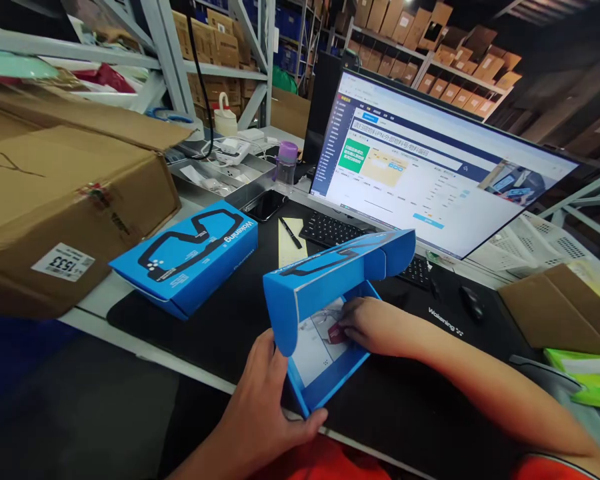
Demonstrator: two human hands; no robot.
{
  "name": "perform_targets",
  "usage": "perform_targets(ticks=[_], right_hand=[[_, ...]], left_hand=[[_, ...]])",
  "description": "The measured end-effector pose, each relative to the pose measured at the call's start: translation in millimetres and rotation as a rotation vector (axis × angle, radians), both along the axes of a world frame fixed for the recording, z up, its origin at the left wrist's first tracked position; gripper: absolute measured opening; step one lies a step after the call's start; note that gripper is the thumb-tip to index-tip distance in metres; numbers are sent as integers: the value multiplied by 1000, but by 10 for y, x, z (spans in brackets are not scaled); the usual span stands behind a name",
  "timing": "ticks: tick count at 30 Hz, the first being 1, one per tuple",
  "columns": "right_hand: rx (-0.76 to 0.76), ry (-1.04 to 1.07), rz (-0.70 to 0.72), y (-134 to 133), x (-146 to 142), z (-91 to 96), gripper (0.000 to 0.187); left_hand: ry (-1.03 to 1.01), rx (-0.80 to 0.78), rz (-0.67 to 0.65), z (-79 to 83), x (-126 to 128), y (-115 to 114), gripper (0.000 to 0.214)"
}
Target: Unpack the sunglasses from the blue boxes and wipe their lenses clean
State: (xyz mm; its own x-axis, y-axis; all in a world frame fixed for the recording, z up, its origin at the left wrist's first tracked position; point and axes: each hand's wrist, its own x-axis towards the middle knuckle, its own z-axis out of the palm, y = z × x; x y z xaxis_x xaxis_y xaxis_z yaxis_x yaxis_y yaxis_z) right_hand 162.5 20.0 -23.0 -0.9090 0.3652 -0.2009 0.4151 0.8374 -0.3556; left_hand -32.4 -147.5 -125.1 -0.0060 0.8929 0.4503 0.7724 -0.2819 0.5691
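An open blue cardboard box (325,393) sits at the front edge of the desk, its lid (330,273) raised and tilted back. My left hand (267,397) grips the near left corner of this box, thumb along the front and fingers behind the side. Reaching inside, my right hand (370,323) pinches a small dark red object (337,333) whose kind I cannot make out. Beneath it lies a white printed sheet or leaflet (310,353), with something clear on top. A second blue box (190,257), closed, rests to the left on the black desk mat (235,333).
A large brown carton (105,207) stands at the left. Behind the boxes are a phone (266,205), a pen (291,233) on yellow paper, a keyboard (330,229) and a monitor (420,167). A mouse (472,303) and an opened carton (560,307) are on the right.
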Motion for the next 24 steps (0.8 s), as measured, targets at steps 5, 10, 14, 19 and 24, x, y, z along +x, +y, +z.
perform_targets(ticks=[5, 10, 14, 19, 24], right_hand=[[-87, 338, -251, -96, 556, 482, 18], [-91, 542, -905, 145, 1312, 443, 34], [124, 322, -940, 565, 1410, 139, 27], [344, 127, -849, 696, 1064, 7, 18], [598, 42, -610, 126, 587, 316, 22]], left_hand=[[-76, -145, 55, 11, -38, 30, 132], [-111, -83, 38, -47, -45, 67, 128], [-78, 16, 46, -72, -23, 89, 124], [-14, 21, 64, -106, -26, 54, 118], [-25, 11, 51, -53, -30, 56, 121]])
